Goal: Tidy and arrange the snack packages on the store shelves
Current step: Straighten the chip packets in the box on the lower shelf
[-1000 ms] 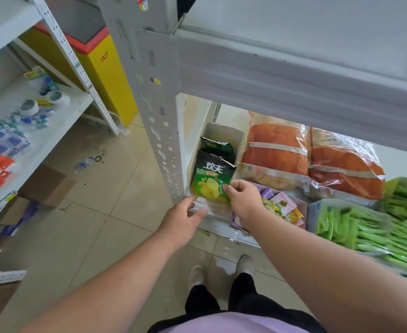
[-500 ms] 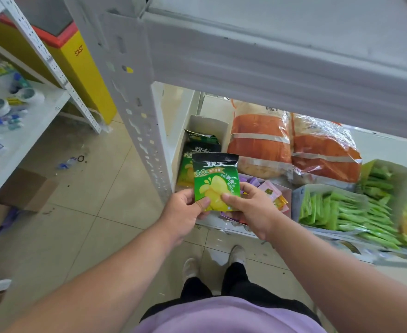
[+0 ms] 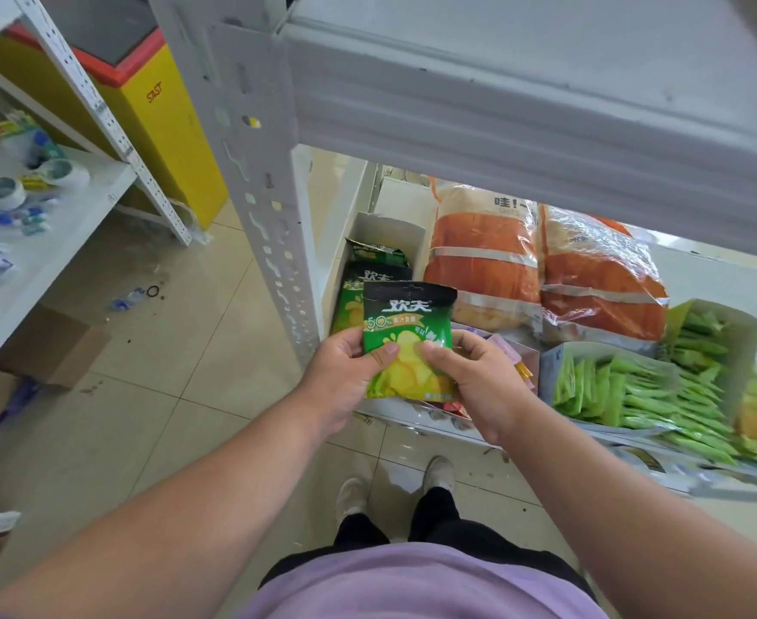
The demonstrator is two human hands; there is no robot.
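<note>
A small green snack packet (image 3: 407, 323) with a black top is held upright in front of the low shelf. My left hand (image 3: 345, 377) grips its left edge, thumb on the front. My right hand (image 3: 479, 377) grips its right edge the same way. Behind it a white cardboard box (image 3: 394, 230) at the shelf's left end holds more green packets (image 3: 354, 292) of the same kind.
Two big orange bags (image 3: 483, 256) lie behind on the shelf. An open box of green stick packs (image 3: 626, 390) sits to the right, a box of pink and yellow sachets (image 3: 519, 364) behind my right hand. A perforated white upright (image 3: 251, 180) stands left; a cardboard box (image 3: 50, 346) on the floor.
The green packet has come out of its box and up toward me. My left hand joined the right on it, and both now hold it by the sides.
</note>
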